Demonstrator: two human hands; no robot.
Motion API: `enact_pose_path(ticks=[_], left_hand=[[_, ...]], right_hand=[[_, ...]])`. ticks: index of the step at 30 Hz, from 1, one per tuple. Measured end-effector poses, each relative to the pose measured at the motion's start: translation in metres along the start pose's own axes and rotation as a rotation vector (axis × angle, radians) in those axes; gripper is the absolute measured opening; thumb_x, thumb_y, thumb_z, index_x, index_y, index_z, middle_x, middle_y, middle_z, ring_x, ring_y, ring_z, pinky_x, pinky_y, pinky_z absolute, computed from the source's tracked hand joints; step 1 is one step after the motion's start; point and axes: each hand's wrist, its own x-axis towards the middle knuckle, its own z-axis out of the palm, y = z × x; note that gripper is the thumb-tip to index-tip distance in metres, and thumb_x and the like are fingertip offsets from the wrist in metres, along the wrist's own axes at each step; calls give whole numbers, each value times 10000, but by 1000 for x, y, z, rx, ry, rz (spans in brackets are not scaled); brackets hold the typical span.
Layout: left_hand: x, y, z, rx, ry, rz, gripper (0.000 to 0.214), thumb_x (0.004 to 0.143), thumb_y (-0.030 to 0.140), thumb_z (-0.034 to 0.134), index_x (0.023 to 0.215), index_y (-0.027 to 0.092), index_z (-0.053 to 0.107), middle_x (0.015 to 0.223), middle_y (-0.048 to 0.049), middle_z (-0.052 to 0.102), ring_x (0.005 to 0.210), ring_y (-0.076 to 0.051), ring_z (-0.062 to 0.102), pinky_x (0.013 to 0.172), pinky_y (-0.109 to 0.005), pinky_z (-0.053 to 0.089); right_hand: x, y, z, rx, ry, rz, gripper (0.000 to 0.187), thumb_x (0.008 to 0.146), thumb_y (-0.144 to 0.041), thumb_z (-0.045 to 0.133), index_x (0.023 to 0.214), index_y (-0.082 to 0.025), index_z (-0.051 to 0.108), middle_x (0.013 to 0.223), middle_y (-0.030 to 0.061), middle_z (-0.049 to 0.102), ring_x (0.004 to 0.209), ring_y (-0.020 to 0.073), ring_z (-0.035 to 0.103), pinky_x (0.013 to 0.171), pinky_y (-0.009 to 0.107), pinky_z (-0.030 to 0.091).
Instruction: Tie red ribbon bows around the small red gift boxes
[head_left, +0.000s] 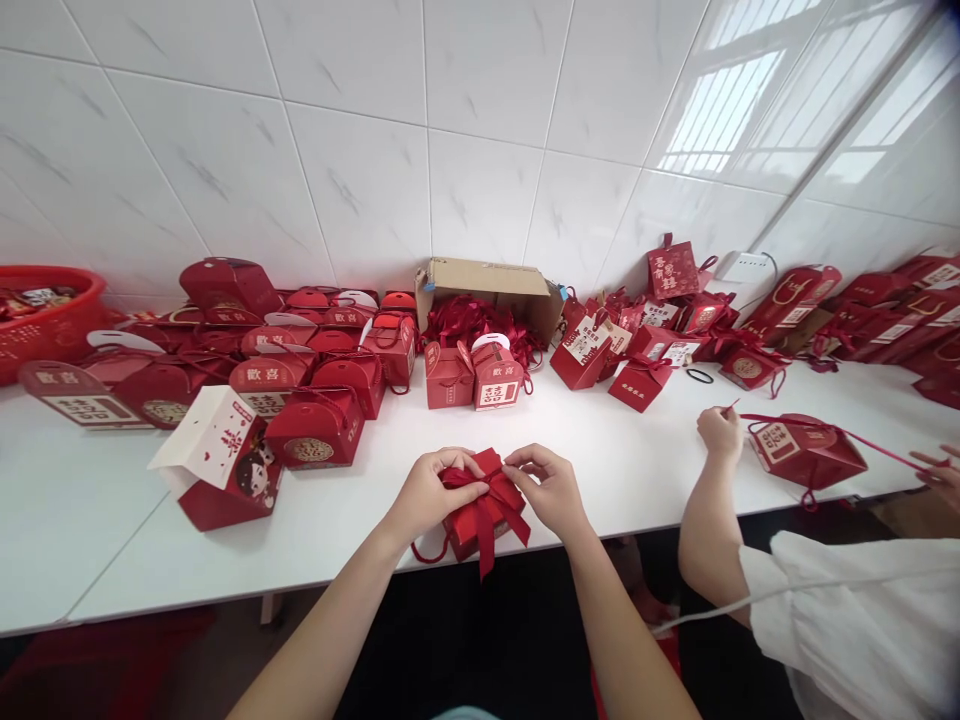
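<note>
Head view — red box [463, 526], satin bow [496, 488], left grip [436, 490], right grip [551, 490] — both pinching it

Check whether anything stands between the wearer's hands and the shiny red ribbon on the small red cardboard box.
Nothing visible does: the left hand and right hand touch the shiny red ribbon directly, atop the small red cardboard box.
</note>
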Motion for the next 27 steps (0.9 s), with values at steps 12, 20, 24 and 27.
enact_pose_path(ticks=[12, 20, 24, 27], left_hand=[[-1, -3, 1, -5, 40, -32, 247, 744, 410, 677, 751, 168, 631, 821, -51, 701, 757, -193, 636, 704, -308, 503], [0, -2, 0, 39, 30, -5, 201, 727, 368, 697, 753, 178, 638, 849, -44, 698, 827, -211, 639, 757, -329, 501], [0, 1, 1, 70, 14, 3, 187, 736, 354, 681, 721, 177, 622, 837, -39, 693, 793, -198, 631, 741, -318, 497], [-1, 3, 2, 90, 12, 13, 180, 750, 350, 665, 715, 180, 616, 807, -33, 686, 739, -182, 620, 709, -302, 493]], right_hand=[[2, -1, -8, -46, -131, 82, 251, 825, -360, 607, 995, -188, 672, 903, 68, 689, 807, 183, 643, 670, 306, 536], [3, -9, -8, -50, -130, 14, 148, 803, -330, 625, 783, -186, 654, 835, 49, 655, 752, 168, 625, 638, 288, 520], [6, -15, -3, -40, -150, 39, 118, 804, -297, 606, 782, -186, 641, 770, 32, 674, 717, 165, 621, 624, 284, 506], [7, -17, 3, 3, -138, 26, 89, 799, -268, 586, 768, -193, 621, 740, 17, 659, 689, 155, 605, 620, 274, 491]])
